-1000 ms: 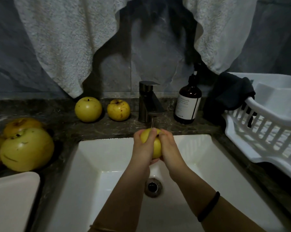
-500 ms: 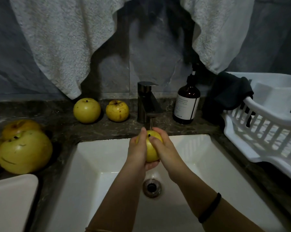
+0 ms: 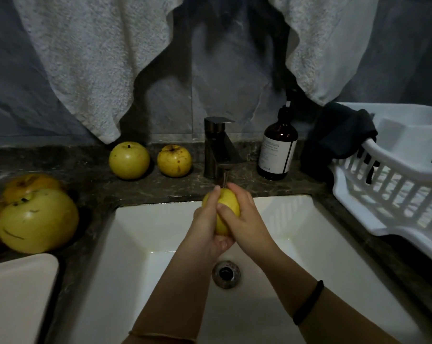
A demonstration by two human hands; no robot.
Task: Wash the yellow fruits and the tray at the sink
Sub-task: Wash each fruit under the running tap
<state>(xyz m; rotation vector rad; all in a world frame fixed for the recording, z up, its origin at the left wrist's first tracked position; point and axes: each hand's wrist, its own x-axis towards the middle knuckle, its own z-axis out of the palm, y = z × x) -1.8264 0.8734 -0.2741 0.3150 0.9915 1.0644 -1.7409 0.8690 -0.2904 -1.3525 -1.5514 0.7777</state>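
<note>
Both hands work over the sink (image 3: 140,239), in front of the faucet (image 3: 217,147). The left hand (image 3: 205,228) cups the yellow fruit (image 3: 231,202) from the left and below, with its fingers curled round it and the index finger lying up its side. The right hand (image 3: 247,222) wraps it from the right, thumb across the front. Each grip is closed on the fruit, which sits directly beneath the faucet spout. Well left of the faucet, a pile of larger fruits (image 3: 37,220) lies on the desk (image 3: 98,187). Just left of the faucet base stand a plain fruit (image 3: 129,160) and a spotted fruit (image 3: 174,160).
</note>
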